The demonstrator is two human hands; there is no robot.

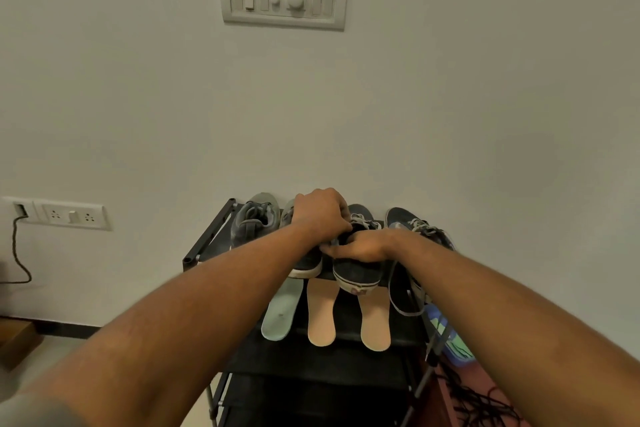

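Our forearms reach out together to the navy sneaker (pixel 360 274) on the shoe rack's (pixel 207 232) top shelf, heel toward us. Our left hand (pixel 320 213) curls over its laces, and our right hand (pixel 362 246) pinches the collar. We should spread the mouth evenly and keep the shoe steady.
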